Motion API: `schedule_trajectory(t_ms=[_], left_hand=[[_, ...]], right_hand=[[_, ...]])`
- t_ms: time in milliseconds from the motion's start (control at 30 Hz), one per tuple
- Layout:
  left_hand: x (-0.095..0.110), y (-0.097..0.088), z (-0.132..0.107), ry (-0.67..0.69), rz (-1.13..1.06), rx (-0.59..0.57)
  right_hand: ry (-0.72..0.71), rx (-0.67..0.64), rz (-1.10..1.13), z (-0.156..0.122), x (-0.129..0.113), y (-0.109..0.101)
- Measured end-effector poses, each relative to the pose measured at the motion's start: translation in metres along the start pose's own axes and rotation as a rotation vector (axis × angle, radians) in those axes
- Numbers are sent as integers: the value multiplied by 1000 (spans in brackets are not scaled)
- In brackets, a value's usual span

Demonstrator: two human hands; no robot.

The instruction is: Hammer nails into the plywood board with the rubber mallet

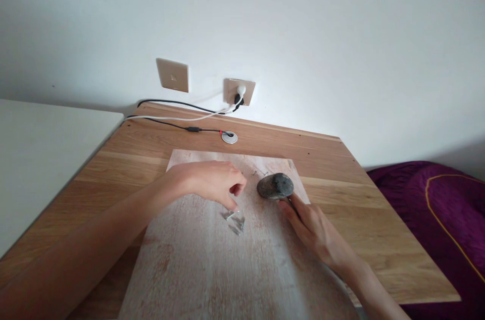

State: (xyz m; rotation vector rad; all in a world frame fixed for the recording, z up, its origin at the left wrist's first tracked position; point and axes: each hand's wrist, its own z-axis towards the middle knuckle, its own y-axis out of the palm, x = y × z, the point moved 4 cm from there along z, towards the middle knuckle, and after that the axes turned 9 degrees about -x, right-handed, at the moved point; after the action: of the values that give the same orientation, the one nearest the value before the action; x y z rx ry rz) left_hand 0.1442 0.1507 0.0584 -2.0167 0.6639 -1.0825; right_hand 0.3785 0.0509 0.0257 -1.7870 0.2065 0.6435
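My left hand (pixel 215 181) hovers over the upper middle of a pale, worn wooden board (pixel 182 264). Its fingers are curled, with a gap showing between thumb and index finger. The thumb tip is at a small pile of silvery nails or screws (pixel 237 225), too small to tell which. To the right, my right hand (pixel 316 226) is wrapped around the handle of a mallet (pixel 276 186). The mallet's dark, cylindrical head lies on or just above the board. Behind it are a few more small metal pieces (pixel 261 172), partly hidden by the head.
The board rests on a wooden desk (pixel 341 204) against a white wall. Black and white cables (pixel 182 118) run along its back edge to a wall socket (pixel 229 90), near a round cable grommet (pixel 229 138). A white surface (pixel 45 148) stands left; purple fabric (pixel 447 219) lies right.
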Motion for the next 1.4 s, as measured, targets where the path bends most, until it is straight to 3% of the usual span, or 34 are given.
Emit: schedule_trajectory(t_ms=[267,433,633,767,1067,1267,1400], left_hand=[[8,14,8,1,57,-57],[4,14,8,36,-8,73],[-19,-10,5,108,-174,319],[-28,-17,8,132,-200,410],[-37,-8,18,171,-96,413],[-31,0,25,188,-141,410],[-30,-3,25,157,-199,513]], right_hand=[[-10,18,-12,1,-5,-3],[-14,50,-20,-1,-4,-4],[3,8,18,1,-1,0],[-6,39,2,0,1,-1],[3,5,23,0,-3,-2],[-12,28,5,-1,1,-2],[0,9,30,0,0,-2]])
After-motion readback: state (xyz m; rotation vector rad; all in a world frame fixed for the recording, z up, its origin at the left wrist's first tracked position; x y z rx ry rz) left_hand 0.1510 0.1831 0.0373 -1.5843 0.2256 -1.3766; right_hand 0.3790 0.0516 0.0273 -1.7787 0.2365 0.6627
